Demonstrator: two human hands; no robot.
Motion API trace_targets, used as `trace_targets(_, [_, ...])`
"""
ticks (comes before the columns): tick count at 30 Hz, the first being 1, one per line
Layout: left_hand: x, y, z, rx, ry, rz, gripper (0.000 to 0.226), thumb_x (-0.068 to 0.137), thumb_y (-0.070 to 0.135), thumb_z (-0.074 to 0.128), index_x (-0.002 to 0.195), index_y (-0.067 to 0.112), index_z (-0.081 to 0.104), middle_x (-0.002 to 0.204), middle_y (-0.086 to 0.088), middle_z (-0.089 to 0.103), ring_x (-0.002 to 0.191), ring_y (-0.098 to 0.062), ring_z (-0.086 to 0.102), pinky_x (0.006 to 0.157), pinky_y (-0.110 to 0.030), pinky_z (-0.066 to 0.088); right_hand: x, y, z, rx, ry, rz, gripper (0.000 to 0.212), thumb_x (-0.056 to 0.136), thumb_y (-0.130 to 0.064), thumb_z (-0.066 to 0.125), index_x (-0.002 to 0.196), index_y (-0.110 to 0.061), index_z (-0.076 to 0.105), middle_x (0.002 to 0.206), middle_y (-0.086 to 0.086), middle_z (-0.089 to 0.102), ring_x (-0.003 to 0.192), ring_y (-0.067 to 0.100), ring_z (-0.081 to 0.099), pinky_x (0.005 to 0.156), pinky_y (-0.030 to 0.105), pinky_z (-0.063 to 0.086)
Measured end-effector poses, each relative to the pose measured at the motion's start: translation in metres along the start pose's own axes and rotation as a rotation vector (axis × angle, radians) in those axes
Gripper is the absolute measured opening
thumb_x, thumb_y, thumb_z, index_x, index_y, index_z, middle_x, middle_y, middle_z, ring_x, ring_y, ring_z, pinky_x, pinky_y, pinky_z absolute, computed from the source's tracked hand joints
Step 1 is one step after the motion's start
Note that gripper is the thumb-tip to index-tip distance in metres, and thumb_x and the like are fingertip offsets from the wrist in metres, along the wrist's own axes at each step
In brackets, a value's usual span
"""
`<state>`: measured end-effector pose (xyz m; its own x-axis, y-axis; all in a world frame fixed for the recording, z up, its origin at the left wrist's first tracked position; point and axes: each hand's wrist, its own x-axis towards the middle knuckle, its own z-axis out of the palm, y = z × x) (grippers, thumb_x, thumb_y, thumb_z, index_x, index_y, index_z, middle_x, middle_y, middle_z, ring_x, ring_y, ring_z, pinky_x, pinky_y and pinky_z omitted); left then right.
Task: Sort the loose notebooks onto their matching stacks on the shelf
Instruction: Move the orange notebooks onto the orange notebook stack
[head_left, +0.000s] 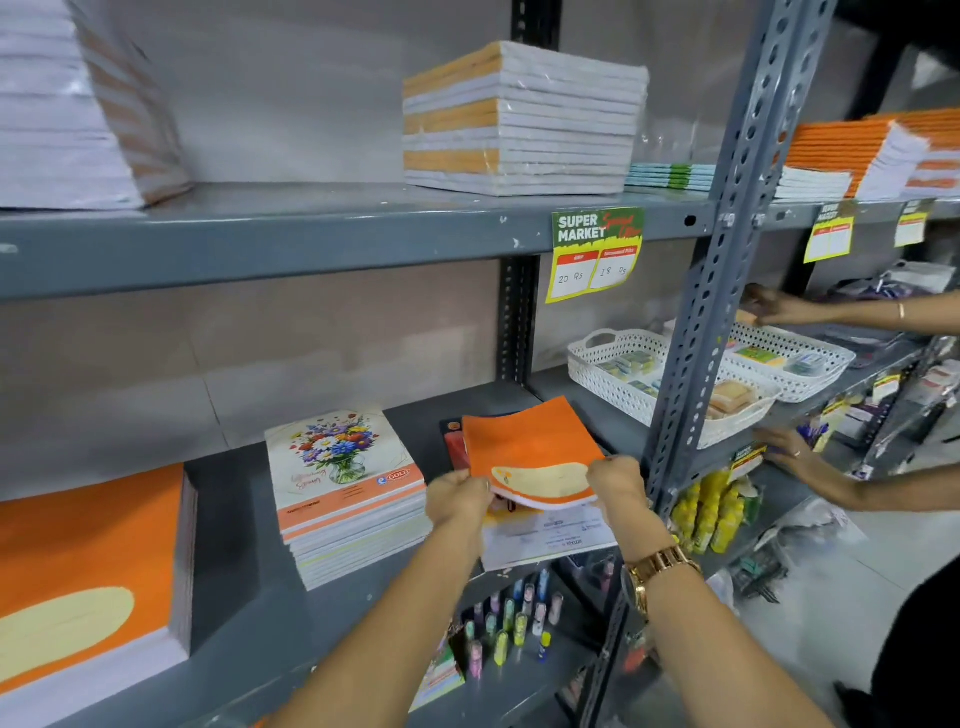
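Gripping a thin bundle of orange notebooks by its near edge, my left hand pinches the left corner and my right hand pinches the right corner. Each cover is bright orange with a cream oval label patch near the front; the bundle sags slightly and its far end tilts up over the grey middle shelf. Under it lie a white printed notebook and a red-covered one. Left of my hands sits the flower-cover stack, and far left the matching orange stack.
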<state>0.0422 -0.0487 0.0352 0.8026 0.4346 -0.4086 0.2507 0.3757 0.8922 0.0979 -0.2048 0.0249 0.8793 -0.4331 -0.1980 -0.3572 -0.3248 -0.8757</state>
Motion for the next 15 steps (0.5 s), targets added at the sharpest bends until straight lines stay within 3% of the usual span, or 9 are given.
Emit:
trace_targets(2, [-0.006,0.016,-0.007,-0.006,-0.044,0.031,0.035,0.081,-0.015,0.053,0.057,0.011,0.056,0.051,-0.002,0.064,0.061,-0.018,0.055,0.061,-0.025,0.047,-0.009,-0.007,0.002,0.057,0.003,-0.013,0.032,0.09,0.0,0.04,0.06,-0.009,0.04,0.053,0.006,0.034,0.049,0.02,0.032,0.056,0.032,0.033])
trace_targets(4, [-0.013,0.032,-0.021,-0.044,-0.07,0.068,0.021,0.083,-0.014,0.052,0.074,0.001,0.064,0.077,-0.01,0.064,0.071,-0.02,0.06,0.068,-0.027,0.052,-0.022,-0.017,0.007,0.125,-0.006,-0.037,0.039,0.089,0.002,0.039,0.054,-0.014,0.035,0.052,0.004,0.031,0.047,0.018,0.027,0.049,0.027,0.026])
trace_targets(7, [-0.024,0.053,-0.049,-0.101,-0.067,0.129,0.023,0.084,-0.015,0.05,0.101,-0.008,0.063,0.086,-0.012,0.065,0.073,-0.02,0.061,0.067,-0.024,0.055,-0.047,-0.034,0.022,0.201,-0.019,-0.072,0.044,0.086,0.005,0.039,0.05,-0.018,0.03,0.05,0.004,0.03,0.046,0.019,0.024,0.045,0.028,0.019])
trace_targets(9, [-0.029,0.065,-0.073,-0.122,-0.03,0.145,0.022,0.083,-0.016,0.049,0.096,-0.006,0.064,0.091,-0.013,0.065,0.078,-0.023,0.063,0.074,-0.029,0.055,-0.068,-0.047,0.036,0.22,-0.044,-0.108,0.043,0.086,0.005,0.04,0.052,-0.019,0.033,0.054,0.005,0.037,0.052,0.022,0.034,0.051,0.028,0.028])
trace_targets(12, [-0.033,0.075,-0.114,-0.162,0.042,0.146,0.029,0.08,-0.018,0.048,0.07,0.006,0.06,0.093,-0.013,0.066,0.087,-0.028,0.065,0.086,-0.032,0.053,-0.101,-0.061,0.06,0.233,-0.093,-0.158,0.03,0.087,0.005,0.042,0.064,-0.013,0.048,0.076,0.01,0.052,0.072,0.026,0.046,0.065,0.032,0.037])
trace_targets(15, [-0.035,0.08,-0.16,-0.18,0.128,0.145,0.03,0.081,-0.015,0.05,0.068,0.01,0.06,0.088,-0.012,0.068,0.088,-0.027,0.066,0.088,-0.034,0.054,-0.133,-0.068,0.092,0.259,-0.173,-0.2,0.018,0.084,0.007,0.043,0.08,-0.007,0.054,0.082,0.012,0.057,0.075,0.027,0.052,0.066,0.034,0.04])
